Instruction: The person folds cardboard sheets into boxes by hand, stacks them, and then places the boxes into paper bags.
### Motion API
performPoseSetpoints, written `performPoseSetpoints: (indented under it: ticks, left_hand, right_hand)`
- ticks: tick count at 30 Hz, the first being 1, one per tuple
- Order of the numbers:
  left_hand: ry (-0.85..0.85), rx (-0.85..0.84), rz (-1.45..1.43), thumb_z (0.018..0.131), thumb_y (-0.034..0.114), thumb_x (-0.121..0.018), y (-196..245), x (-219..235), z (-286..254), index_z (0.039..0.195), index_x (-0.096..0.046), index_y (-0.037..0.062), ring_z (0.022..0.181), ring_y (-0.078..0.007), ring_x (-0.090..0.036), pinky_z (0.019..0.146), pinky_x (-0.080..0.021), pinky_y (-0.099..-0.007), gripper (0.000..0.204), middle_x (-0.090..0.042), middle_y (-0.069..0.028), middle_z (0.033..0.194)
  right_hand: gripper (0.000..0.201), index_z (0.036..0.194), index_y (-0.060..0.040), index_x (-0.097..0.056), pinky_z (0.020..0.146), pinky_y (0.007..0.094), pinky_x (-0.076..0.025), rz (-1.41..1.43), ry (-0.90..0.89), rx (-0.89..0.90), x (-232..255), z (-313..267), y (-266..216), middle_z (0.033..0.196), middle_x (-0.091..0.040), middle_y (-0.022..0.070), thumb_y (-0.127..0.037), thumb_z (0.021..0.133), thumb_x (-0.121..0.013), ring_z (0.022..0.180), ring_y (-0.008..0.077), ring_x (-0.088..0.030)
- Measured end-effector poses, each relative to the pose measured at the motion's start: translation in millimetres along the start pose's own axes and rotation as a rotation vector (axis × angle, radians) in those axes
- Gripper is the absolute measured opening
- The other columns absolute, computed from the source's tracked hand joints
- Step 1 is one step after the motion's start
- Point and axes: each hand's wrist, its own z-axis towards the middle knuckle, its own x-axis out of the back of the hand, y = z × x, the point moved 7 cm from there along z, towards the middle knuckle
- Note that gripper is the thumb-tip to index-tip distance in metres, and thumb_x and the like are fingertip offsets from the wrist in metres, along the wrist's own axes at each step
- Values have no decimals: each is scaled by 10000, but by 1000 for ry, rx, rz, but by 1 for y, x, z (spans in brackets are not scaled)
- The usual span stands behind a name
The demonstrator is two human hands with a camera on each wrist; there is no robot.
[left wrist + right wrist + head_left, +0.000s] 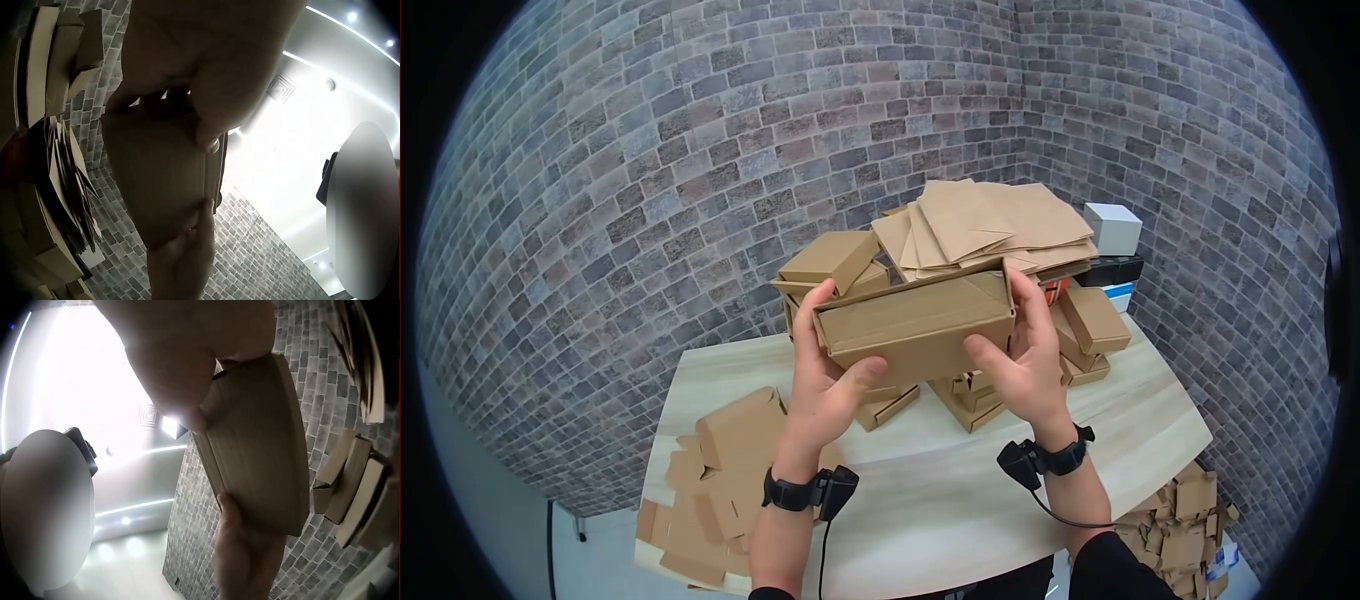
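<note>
Flattened cardboard lies over the near left corner of the bench, I'd guess for easy reach. Above the bench's middle, the left hand and right hand grip a cardboard box by opposite ends — thumbs on its near face, presumably to steady it. Toward the far edge, brown sheets lie stacked flat, likely saving room.

Plain brown box, grey brick-patterned wall
</note>
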Motion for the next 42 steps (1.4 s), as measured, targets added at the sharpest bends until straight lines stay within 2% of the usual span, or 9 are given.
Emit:
performPoseSetpoints:
  ticks: [4, 14, 17, 20, 24, 27, 29, 36, 42]
  left_hand:
    - [25, -7, -15, 870, 162, -742, -12, 0, 2, 1533, -149, 130, 1322, -247, -425, 1093, -376, -411, 889, -405, -119, 1426]
    - [-50, -35, 29, 930, 108, -676, -50, 3, 0, 1493, -168, 140, 1215, -238, -523, 1036, -434, -397, 759, -488, -135, 1342]
    - [-51, 22, -73, 941, 112, -664, -50, 1, -1, 1455, -242, 105, 1192, -230, -540, 1043, -427, -388, 665, -540, -122, 1271]
    - [-81, 12, -41, 954, 129, -650, -64, 9, -5, 1405, -316, 68, 1203, -233, -548, 1047, -424, -391, 564, -559, -145, 1298]
    - [-15, 3, -27, 966, 146, -637, -67, 12, 0, 1360, -367, 43, 1239, -244, -537, 1053, -420, -400, 489, -525, -180, 1383]
    - [-67, -25, 8, 977, 146, -615, -66, 11, 1, 1423, -309, 72, 1273, -258, -516, 1061, -412, -405, 546, -473, -209, 1445]
    - [-20, -50, -24, 986, 162, -595, -60, 7, 3, 1508, -162, 166, 1297, -310, -500, 1069, -410, -448, 678, -427, -269, 1461]
    - [-140, -139, 97, 964, 13, -571, -52, 7, 1, 1503, -130, 156, 1319, -308, -475, 1084, -391, -454, 711, -383, -250, 1487]
    - [-168, -336, 204, 935, -31, -579, -43, 0, 1, 1303, -249, 200, 1351, -419, -426, 1080, -383, -540, 546, -368, -346, 1447]
  right_hand:
    - [780, 1530, -21, -200, 1067, 353, -368, 229, 16, -59, 0, -5, 6, 1281, -517, 141, 14, 876, -622, 1195, 215, -510]
    - [819, 1563, -45, -136, 1087, 342, -340, 108, -102, -86, 4, -5, 23, 1369, -475, 152, 43, 885, -588, 1270, 213, -478]
    - [741, 1519, -48, -236, 1073, 342, -353, 127, -146, -92, 6, -5, 32, 1363, -484, 153, 44, 881, -602, 1262, 213, -483]
    - [459, 1300, -66, -411, 1036, 337, -386, 322, -60, -140, 11, -12, 51, 1256, -531, 128, -15, 907, -643, 1192, 195, -511]
    - [397, 1254, -62, -428, 1006, 320, -402, 302, -41, -114, 4, -9, 53, 1192, -544, 98, -36, 922, -644, 1139, 171, -520]
    - [358, 1227, -56, -438, 979, 304, -411, 264, -51, -140, 5, -12, 61, 1177, -546, 82, -54, 933, -641, 1103, 154, -522]
    - [338, 1215, -47, -445, 961, 288, -411, 252, -14, -152, 7, -13, 62, 1160, -543, 66, -80, 943, -642, 1082, 137, -517]
    - [469, 1331, -42, -387, 1016, 324, -419, 215, -15, -68, -1, -8, 46, 1279, -547, 125, -136, 952, -647, 1165, 165, -526]
    - [601, 1441, -53, -308, 1038, 349, -414, 268, -20, -237, -2, -14, 57, 1333, -528, 163, -87, 924, -614, 1207, 185, -516]
